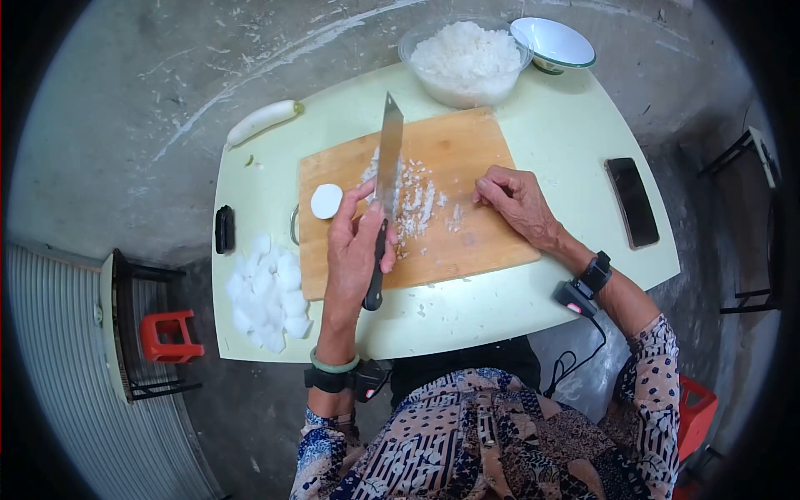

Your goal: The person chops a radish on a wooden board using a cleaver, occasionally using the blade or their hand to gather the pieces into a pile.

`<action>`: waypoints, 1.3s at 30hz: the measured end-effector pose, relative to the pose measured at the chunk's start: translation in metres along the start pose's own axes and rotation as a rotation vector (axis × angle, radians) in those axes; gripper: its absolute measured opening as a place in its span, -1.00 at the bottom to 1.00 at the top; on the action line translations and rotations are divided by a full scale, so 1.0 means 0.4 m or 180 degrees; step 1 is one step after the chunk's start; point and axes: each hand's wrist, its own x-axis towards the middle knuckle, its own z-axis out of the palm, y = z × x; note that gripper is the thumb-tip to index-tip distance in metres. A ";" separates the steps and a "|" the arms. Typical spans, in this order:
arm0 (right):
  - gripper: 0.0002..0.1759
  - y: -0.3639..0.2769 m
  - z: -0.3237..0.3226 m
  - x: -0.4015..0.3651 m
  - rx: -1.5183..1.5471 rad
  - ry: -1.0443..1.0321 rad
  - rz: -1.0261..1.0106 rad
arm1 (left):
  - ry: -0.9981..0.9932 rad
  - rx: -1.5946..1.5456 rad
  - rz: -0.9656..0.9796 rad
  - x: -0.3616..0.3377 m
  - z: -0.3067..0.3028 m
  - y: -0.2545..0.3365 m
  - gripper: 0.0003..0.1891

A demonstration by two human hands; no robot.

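A knife (pixel 389 162) with a black handle is gripped in my left hand (pixel 357 237), its blade pointing away from me above the wooden cutting board (pixel 475 142). Chopped white bits (pixel 417 200) lie on the board beside and partly behind the blade. Left of the blade sits a round cut piece of white radish (pixel 327 201). My right hand (pixel 518 204) rests at the board's right side with its fingers curled together; whatever they might hold is hidden.
A clear bowl heaped with white shreds (pixel 467 62) and an enamel bowl (pixel 553 43) stand at the back. A whole radish (pixel 264 122), sliced white pieces (pixel 267 293), a black object (pixel 224 229) and a phone (pixel 632 202) lie on the table (pixel 433 321).
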 end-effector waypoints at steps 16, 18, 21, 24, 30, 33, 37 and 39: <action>-0.62 -0.002 0.001 -0.003 0.0003 0.0035 -0.0049 | -0.0251 -0.0001 -0.0108 0.028 0.010 -0.021 -0.60; -0.62 0.000 0.001 -0.003 0.0043 0.0031 -0.0008 | -0.0192 0.0125 -0.0160 0.032 0.025 -0.036 -0.60; -0.61 0.006 0.000 0.001 0.0067 -0.0001 0.0015 | -0.0118 0.0233 -0.0143 0.030 0.026 -0.031 -0.60; -0.63 -0.003 -0.006 -0.001 0.0012 -0.0063 0.0070 | -0.0129 0.0225 -0.0052 0.023 0.028 -0.027 -0.60; -0.64 -0.003 -0.005 -0.003 0.0119 -0.0096 0.0162 | -0.0112 0.0232 -0.0071 0.012 0.009 -0.029 -0.61; -0.63 -0.006 -0.003 -0.005 0.0054 -0.0068 0.0088 | -0.0011 0.0120 -0.0009 0.018 0.003 -0.042 -0.62; -0.61 0.006 -0.003 -0.001 0.0114 -0.0037 0.0031 | -0.0070 0.0206 -0.0062 0.015 -0.006 -0.034 -0.61; -0.61 0.006 -0.001 0.001 0.0119 -0.0005 0.0003 | -0.0051 0.0165 -0.0055 0.014 -0.007 -0.035 -0.60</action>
